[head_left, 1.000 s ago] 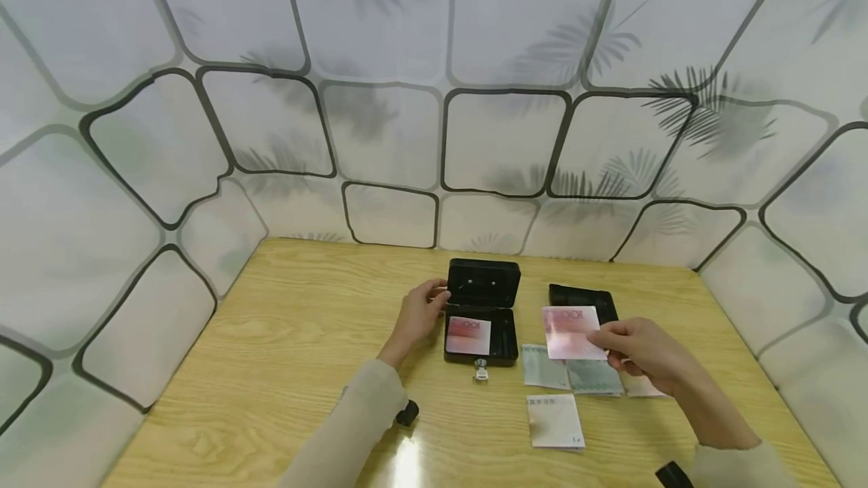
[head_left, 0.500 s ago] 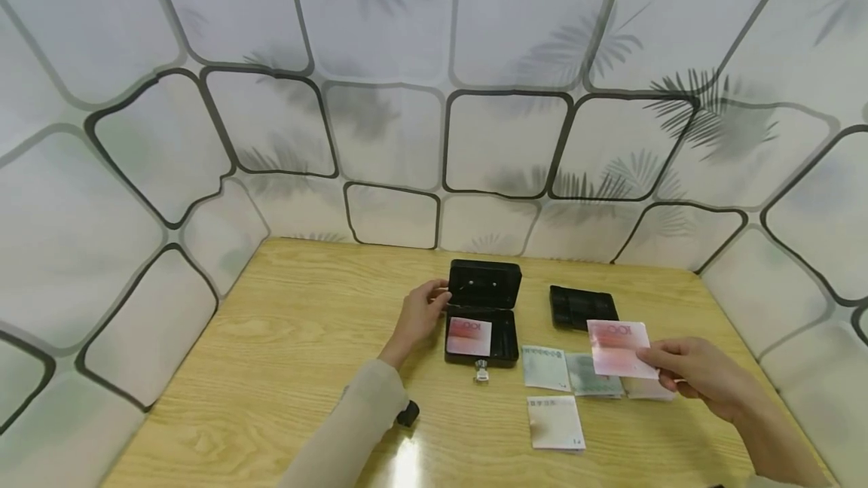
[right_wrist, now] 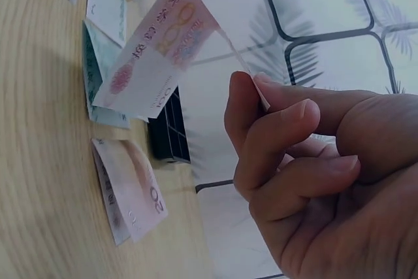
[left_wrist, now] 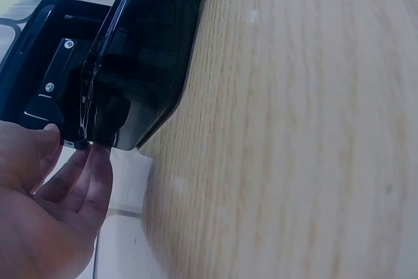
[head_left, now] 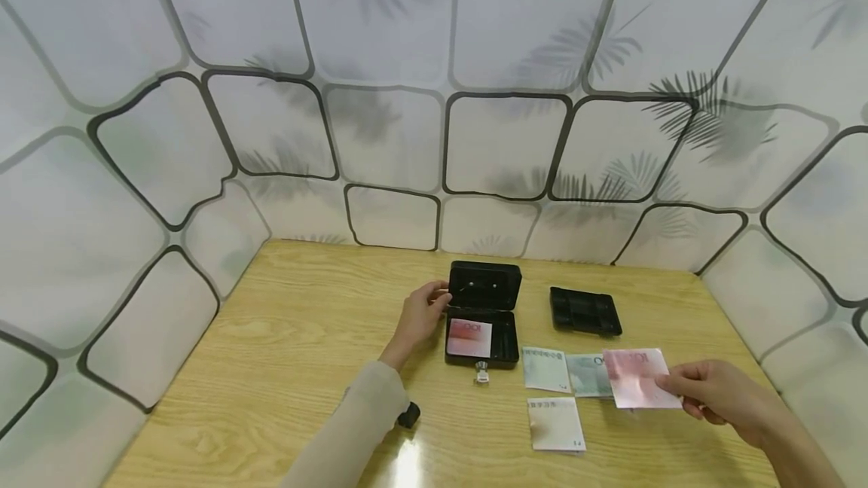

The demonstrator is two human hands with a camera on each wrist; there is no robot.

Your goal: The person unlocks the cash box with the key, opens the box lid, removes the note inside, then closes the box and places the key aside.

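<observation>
In the head view my right hand [head_left: 728,399] pinches a folded red 100 banknote [head_left: 636,378] by its right edge. Close up, thumb and forefinger hold that banknote [right_wrist: 160,57] above the wooden table. A small black cash box [head_left: 503,356] stands in the middle with its lid [head_left: 484,285] raised. Another red banknote [head_left: 469,337] lies inside it, on the left. My left hand [head_left: 419,316] holds the box at the lid's left side. In the left wrist view its thumb [left_wrist: 47,134] is on the lid's edge, its other fingers by the hinge.
A black compartment tray [head_left: 585,310] lies right of the box. Folded greenish banknotes [head_left: 546,369] lie in front of it, with a pale one [head_left: 556,424] nearer. A folded 20 banknote [right_wrist: 134,187] shows below the held note in the right wrist view. Patterned walls enclose the table.
My right hand has carried the red banknote right and toward me, away from over the tray, which now shows fully. My left hand stays at the cash box.
</observation>
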